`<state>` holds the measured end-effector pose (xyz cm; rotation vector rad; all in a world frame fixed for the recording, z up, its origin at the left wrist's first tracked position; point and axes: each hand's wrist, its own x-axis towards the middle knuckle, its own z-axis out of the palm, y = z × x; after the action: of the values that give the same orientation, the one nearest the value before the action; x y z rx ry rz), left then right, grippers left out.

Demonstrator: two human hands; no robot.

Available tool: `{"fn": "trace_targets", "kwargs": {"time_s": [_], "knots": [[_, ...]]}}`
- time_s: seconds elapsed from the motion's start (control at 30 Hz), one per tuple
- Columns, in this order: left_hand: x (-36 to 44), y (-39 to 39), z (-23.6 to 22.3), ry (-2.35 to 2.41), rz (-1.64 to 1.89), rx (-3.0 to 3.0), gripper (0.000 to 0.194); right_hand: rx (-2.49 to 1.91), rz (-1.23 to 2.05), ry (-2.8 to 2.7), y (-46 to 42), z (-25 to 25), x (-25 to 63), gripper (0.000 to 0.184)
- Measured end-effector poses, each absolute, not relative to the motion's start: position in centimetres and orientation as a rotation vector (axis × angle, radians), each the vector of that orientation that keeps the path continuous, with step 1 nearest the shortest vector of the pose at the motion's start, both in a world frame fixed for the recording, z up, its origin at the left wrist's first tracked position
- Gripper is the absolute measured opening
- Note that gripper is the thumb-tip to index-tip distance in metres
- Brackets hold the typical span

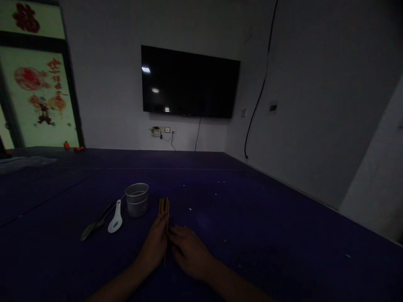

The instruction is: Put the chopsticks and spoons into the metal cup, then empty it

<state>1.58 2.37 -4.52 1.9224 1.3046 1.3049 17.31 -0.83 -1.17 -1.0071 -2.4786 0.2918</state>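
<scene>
Several wooden chopsticks (167, 205) stand close together in a bundle, tips pointing away from me. My left hand (156, 240) is closed around them from the left side. From the right, my right hand (190, 251) rests its fingertips against or very near the sticks, with its fingers stretched and its thumb apart. A metal cup (137, 202) stands upright left of the chopsticks. Beside the cup lies a white soup spoon (115, 220) with a blue mark in its bowl. Further left is a metal spoon (91, 228), and a dark-handled utensil (108, 209) partly overlaps it.
All this lies on a dark blue surface (267, 235) dotted with small white scraps (190, 209). A television (189, 84) hangs on the wall behind. A black cable (258, 98) runs down the right wall. Clear plastic (25, 163) and small orange objects (66, 145) lie far left.
</scene>
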Motion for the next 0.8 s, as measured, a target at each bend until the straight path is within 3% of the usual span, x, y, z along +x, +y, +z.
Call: {"fn": "trace_targets", "kwargs": {"time_s": [0.27,0.8], "knots": [[1.6,2.0,-2.8,1.338,1.298,1.931,0.043,-1.021,0.297,-2.473,-1.0,-1.1,17.3,0.047],[1.2,2.0,-1.9,1.313,1.17,2.075,0.032,-1.017,0.29,-2.471,-1.2,-0.9,17.2,0.037]]}}
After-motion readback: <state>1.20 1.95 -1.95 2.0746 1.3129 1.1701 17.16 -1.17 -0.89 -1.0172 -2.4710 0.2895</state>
